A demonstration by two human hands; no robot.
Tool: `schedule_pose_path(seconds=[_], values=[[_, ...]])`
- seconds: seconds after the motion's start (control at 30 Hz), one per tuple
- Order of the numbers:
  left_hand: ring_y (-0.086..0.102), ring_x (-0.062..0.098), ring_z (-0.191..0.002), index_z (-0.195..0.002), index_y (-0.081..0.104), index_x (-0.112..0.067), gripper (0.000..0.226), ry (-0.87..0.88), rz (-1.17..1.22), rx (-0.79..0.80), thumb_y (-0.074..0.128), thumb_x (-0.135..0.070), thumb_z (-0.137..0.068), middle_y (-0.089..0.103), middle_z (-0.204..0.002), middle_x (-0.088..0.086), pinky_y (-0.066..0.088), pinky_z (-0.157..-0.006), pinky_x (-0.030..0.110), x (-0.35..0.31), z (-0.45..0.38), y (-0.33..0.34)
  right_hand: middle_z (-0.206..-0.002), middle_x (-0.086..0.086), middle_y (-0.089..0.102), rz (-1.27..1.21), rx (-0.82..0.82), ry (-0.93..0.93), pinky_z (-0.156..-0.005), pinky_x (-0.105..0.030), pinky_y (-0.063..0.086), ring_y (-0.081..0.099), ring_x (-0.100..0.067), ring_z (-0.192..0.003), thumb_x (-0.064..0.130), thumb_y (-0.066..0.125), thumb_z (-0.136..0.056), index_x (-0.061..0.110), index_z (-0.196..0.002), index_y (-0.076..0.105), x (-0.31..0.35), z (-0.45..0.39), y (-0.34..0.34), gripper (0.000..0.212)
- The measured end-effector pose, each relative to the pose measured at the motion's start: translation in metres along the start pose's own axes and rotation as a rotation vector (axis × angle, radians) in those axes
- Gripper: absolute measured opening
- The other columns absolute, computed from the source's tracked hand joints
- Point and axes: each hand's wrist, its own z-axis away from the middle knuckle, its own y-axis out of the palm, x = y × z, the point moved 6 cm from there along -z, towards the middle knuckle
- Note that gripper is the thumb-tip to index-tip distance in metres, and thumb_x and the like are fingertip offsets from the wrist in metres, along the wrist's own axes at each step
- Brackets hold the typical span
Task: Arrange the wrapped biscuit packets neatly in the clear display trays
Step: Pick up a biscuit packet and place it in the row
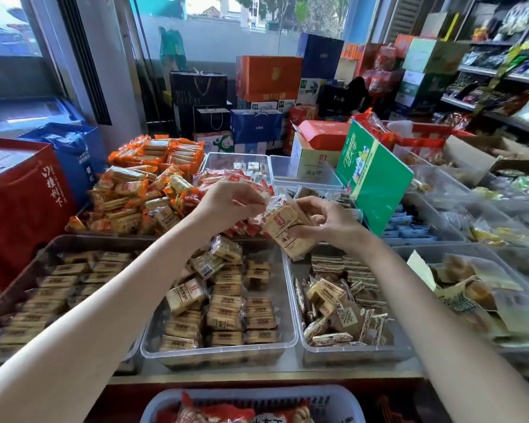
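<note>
I hold a wrapped biscuit packet (284,228) in the air above the trays. My right hand (327,222) grips its right side with curled fingers and thumb. My left hand (232,203) pinches the crinkled wrapper end at its upper left. Below it stands a clear display tray (217,351) with rows of tan biscuit packets, a few lying loose and tilted on top. A dark tray (52,244) to the left holds flat rows of similar packets. Another clear tray (358,351) on the right holds mixed packets in disorder.
Orange-wrapped biscuit packs (144,190) are heaped behind the trays. A green box (373,178) leans at the right behind my right hand. A red box (16,209) stands at left. A lilac basket (251,404) sits below the counter edge. Shelves and gift boxes fill the back.
</note>
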Motion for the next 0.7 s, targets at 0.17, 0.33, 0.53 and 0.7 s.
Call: schedule_pose_path(seconds=[0.17,0.33,0.53,0.7], values=[[0.057,0.010,-0.109,-0.124,0.055,-0.020,0.054,-0.063,-0.007,0.240,0.076,-0.015,-0.074,0.060,-0.119,-0.005,0.047,-0.099,0.034,0.010,0.001,0.016,-0.105,0.005,0.063,0.141,-0.002,-0.005,-0.084,-0.020,0.049,0.061,-0.015,-0.101,0.021,0.081,-0.071,0.028,-0.112,0.057,0.001,-0.001,-0.003,0.048],[0.061,0.015,-0.105,-0.131,0.047,-0.019,0.073,0.013,-0.195,0.254,0.083,-0.022,-0.066,0.062,-0.119,0.001,0.052,-0.092,0.034,0.010,-0.002,0.036,-0.119,0.003,0.061,0.403,0.037,-0.083,-0.096,-0.023,0.045,0.056,-0.010,-0.109,0.030,0.083,-0.067,0.020,-0.129,0.055,0.015,-0.004,0.008,0.068],[0.067,0.018,-0.098,-0.114,0.057,-0.020,0.079,-0.136,0.436,0.234,0.092,-0.033,-0.045,0.065,-0.120,0.008,0.056,-0.082,0.031,0.046,0.006,0.008,-0.110,0.006,0.068,-0.127,-0.109,-0.092,-0.094,-0.029,0.050,0.063,-0.012,-0.106,0.039,0.077,-0.071,0.025,-0.110,0.063,-0.001,0.003,-0.016,0.044],[0.069,0.018,-0.094,-0.115,0.055,-0.019,0.098,-0.151,0.610,0.245,0.095,-0.043,-0.029,0.073,-0.099,0.003,0.057,-0.077,0.027,0.055,0.007,0.008,-0.093,0.006,0.072,-0.044,-0.202,-0.108,-0.076,-0.018,0.053,0.068,-0.007,-0.083,0.024,0.071,-0.078,0.021,-0.097,0.069,0.001,0.000,-0.007,0.020]])
